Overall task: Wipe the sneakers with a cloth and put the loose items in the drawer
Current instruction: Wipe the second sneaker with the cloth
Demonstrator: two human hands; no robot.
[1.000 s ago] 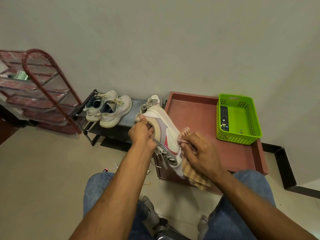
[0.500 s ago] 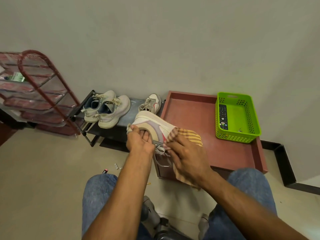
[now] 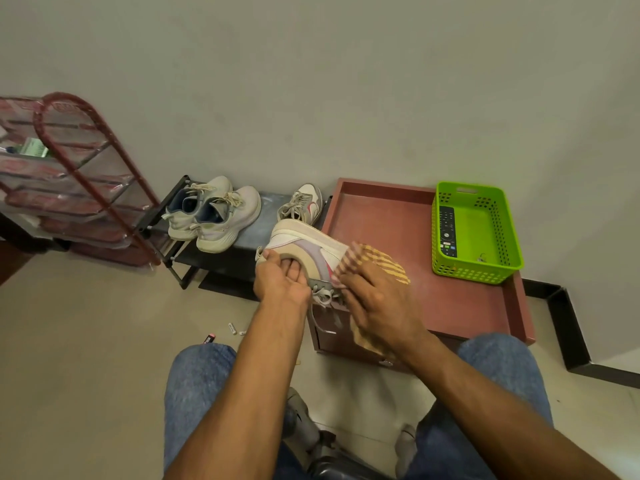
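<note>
My left hand point(image 3: 281, 279) grips the heel end of a white, beige and lilac sneaker point(image 3: 304, 247), held on its side in front of me. My right hand point(image 3: 375, 303) presses a striped yellow cloth point(image 3: 381, 263) against the sneaker's toe side, fingers curled round the cloth. Its mate point(image 3: 302, 203) lies on the low black shoe rack point(image 3: 180, 258), beside a pair of cream sneakers point(image 3: 214, 214). Small loose items point(image 3: 232, 328) and a pink-tipped item point(image 3: 209, 338) lie on the floor. The reddish drawer unit point(image 3: 450, 306) stands behind my hands.
A green basket point(image 3: 505, 237) with a black remote point(image 3: 446, 231) sits on the drawer unit's top at the right. A red wire rack point(image 3: 79, 174) stands at the left by the wall. A black frame point(image 3: 571, 341) lies on the floor at right. My knees frame the bottom.
The sneaker has turned onto its side and lowered toward the rack. My right hand slid the cloth up over the toe side, and the cloth now spreads over the shoe.
</note>
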